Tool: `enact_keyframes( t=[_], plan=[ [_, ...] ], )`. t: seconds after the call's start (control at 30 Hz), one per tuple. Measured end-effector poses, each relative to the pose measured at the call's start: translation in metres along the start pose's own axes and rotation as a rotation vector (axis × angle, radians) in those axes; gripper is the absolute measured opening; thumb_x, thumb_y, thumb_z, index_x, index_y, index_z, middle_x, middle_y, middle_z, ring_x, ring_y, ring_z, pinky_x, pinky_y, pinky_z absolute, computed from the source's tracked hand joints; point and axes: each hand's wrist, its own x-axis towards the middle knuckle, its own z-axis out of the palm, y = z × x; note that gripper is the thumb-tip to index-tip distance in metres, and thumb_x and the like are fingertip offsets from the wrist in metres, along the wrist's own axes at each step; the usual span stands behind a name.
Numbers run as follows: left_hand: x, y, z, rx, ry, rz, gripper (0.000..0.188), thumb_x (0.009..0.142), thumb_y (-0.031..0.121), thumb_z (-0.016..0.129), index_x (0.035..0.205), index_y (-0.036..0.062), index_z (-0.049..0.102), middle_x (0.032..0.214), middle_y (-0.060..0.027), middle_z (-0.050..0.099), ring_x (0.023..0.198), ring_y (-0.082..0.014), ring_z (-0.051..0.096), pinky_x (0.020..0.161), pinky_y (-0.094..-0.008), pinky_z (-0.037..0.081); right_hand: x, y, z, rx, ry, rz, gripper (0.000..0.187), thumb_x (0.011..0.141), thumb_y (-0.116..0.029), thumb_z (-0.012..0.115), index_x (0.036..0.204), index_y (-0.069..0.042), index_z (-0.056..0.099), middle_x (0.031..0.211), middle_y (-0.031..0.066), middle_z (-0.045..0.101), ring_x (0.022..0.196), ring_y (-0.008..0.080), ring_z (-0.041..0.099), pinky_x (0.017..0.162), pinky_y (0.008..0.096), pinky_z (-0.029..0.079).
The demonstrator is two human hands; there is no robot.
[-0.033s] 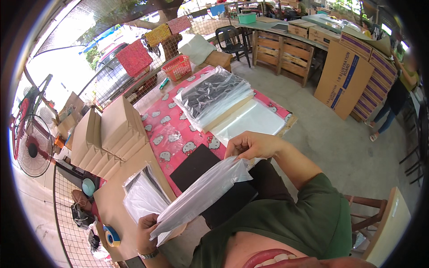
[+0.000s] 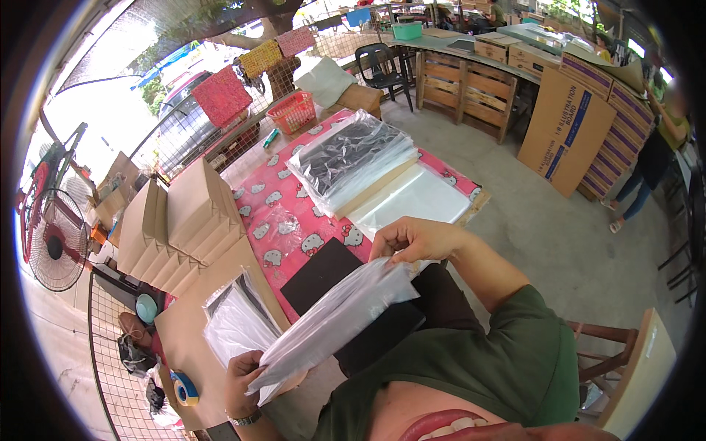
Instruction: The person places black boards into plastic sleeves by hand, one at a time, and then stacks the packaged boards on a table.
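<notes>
A stack of clear plastic sleeves with white sheets (image 2: 331, 320) is stretched between my two hands, tilted above my lap. My left hand (image 2: 244, 371), with a watch at its wrist, is closed on the stack's lower left end. At the upper right end, my right hand (image 2: 404, 241) pinches the top edge between thumb and fingers. A black board (image 2: 318, 273) lies on the table just beyond the stack, partly covered by it. To the left, another pile of plastic-sleeved sheets (image 2: 239, 322) rests on brown cardboard (image 2: 193, 316).
A pink patterned cloth (image 2: 257, 220) covers the table. On it lie a plastic-wrapped black pile (image 2: 357, 158) and clear sleeves (image 2: 415, 197). Folded brown cardboard (image 2: 195, 206) is stacked at left, near blue tape (image 2: 185, 388) and a fan (image 2: 55, 242). A red basket (image 2: 292, 110) stands behind.
</notes>
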Motion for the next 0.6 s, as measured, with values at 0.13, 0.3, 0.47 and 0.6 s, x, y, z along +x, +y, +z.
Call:
enact_keyframes(
  t=[0.13,0.3,0.47,0.6],
  plan=[
    [0.005,0.006,-0.007,0.0,-0.165,-0.148,0.013,0.074,0.002,0.063,0.083,-0.0061,0.058,0.076,-0.0059,0.063,0.064,-0.0085,0.057,0.058,-0.0195,0.044,0.007,0.016,0.002,0.167,-0.037,0.014,0.026,0.08,-0.009,0.068,0.103,-0.001,0.059,0.089,0.0028,0.064,0.08,0.0083,0.059,0.071,0.023,0.046],
    [0.023,-0.051,-0.025,-0.096,-0.26,-0.259,0.02,0.075,0.007,0.065,0.089,-0.0043,0.058,0.082,-0.0063,0.064,0.068,-0.0098,0.058,0.063,-0.0214,0.045,0.013,0.08,-0.002,0.381,-0.044,0.084,0.027,0.081,-0.01,0.066,0.106,0.0,0.058,0.088,0.0009,0.06,0.081,0.0071,0.054,0.075,0.0215,0.042],
    [0.024,-0.084,-0.025,-0.225,-0.266,-0.392,0.014,0.077,0.006,0.064,0.087,-0.0009,0.058,0.079,-0.0044,0.062,0.068,-0.0115,0.057,0.066,-0.0223,0.045,0.004,0.126,-0.008,0.423,-0.035,0.123,0.03,0.08,-0.009,0.065,0.109,-0.001,0.058,0.083,-0.0023,0.054,0.079,0.0059,0.049,0.075,0.0203,0.04],
    [0.026,-0.108,-0.018,-0.292,-0.188,-0.447,0.01,0.078,0.007,0.064,0.085,0.0046,0.057,0.08,-0.0015,0.061,0.073,-0.011,0.056,0.069,-0.0224,0.043,-0.003,0.158,-0.016,0.553,-0.036,0.211,0.032,0.079,-0.007,0.067,0.109,-0.002,0.058,0.097,-0.0002,0.057,0.085,0.0066,0.051,0.079,0.0207,0.041]
  ],
)
